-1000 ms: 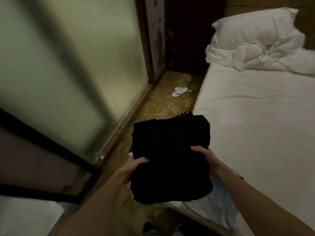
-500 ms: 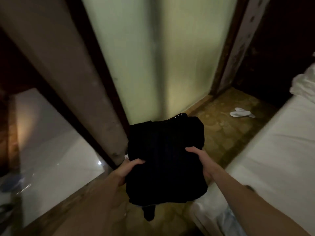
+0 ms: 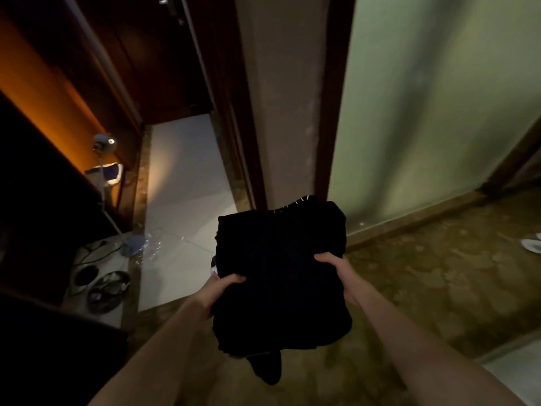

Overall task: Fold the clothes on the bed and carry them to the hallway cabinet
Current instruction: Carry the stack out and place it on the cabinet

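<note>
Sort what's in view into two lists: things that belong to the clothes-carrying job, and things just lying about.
Belongs to the job:
- folded black clothes
- left hand, gripping the stack's left edge
- right hand, gripping its right edge

Just lying about:
- white slipper on the patterned floor
- desk lamp
- round dark dish on the low surface at left

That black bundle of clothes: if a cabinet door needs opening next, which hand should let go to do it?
Probably the left hand. The hallway floor and dark wooden furniture lie on its side. The right hand grips the folded black clothes beside the frosted glass panel, away from that furniture.
</note>
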`<action>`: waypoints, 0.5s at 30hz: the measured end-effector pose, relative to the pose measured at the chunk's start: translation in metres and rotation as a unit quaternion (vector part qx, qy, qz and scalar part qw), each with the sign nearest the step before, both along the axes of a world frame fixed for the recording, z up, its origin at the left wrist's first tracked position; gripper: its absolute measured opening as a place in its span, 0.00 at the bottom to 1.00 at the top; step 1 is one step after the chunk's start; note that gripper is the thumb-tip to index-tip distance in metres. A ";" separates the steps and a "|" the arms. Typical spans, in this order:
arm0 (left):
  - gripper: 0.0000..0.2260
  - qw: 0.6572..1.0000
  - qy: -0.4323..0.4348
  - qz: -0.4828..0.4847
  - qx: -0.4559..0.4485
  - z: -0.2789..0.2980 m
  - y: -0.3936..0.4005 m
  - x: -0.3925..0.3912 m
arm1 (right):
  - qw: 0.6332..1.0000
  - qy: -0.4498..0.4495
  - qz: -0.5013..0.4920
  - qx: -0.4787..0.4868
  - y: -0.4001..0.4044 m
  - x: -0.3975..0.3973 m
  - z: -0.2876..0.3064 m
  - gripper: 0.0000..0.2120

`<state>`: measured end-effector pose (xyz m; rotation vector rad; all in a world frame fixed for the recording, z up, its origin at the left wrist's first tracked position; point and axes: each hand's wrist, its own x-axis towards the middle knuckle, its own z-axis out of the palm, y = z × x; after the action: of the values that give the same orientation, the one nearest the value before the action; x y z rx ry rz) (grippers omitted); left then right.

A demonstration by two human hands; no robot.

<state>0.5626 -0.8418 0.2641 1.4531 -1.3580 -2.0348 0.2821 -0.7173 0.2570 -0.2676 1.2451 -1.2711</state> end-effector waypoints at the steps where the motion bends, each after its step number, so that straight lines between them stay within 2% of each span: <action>1: 0.50 1.000 -0.001 0.007 0.000 0.003 -0.007 0.015 | 1.000 -0.001 0.011 0.000 -0.015 0.011 -0.001 0.28; 5: 0.58 0.999 0.002 0.031 0.018 0.010 -0.034 0.071 | 0.998 -0.019 0.067 0.008 -0.070 0.050 -0.002 0.27; 7: 0.57 0.998 -0.001 0.055 0.036 0.013 -0.048 0.093 | 0.996 -0.014 0.090 0.020 -0.097 0.067 0.000 0.29; 9: 0.50 0.996 0.004 0.074 0.047 0.016 -0.062 0.111 | 0.992 0.002 0.122 0.032 -0.122 0.084 0.001 0.37; 11: 0.38 0.995 0.002 0.093 0.046 0.019 -0.074 0.123 | 0.988 0.013 0.148 0.043 -0.149 0.098 -0.001 0.44; 14: 0.18 0.988 -0.010 0.144 0.055 0.019 -0.094 0.135 | 0.984 0.018 0.175 0.041 -0.191 0.117 0.000 0.37; 15: 0.15 0.985 -0.012 0.161 0.055 0.018 -0.103 0.141 | 0.983 0.024 0.180 0.039 -0.206 0.124 0.001 0.33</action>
<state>0.7041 -0.9447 0.2820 1.6293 -0.9545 -1.9107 0.4062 -0.9237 0.2581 -0.4471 1.2192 -0.9068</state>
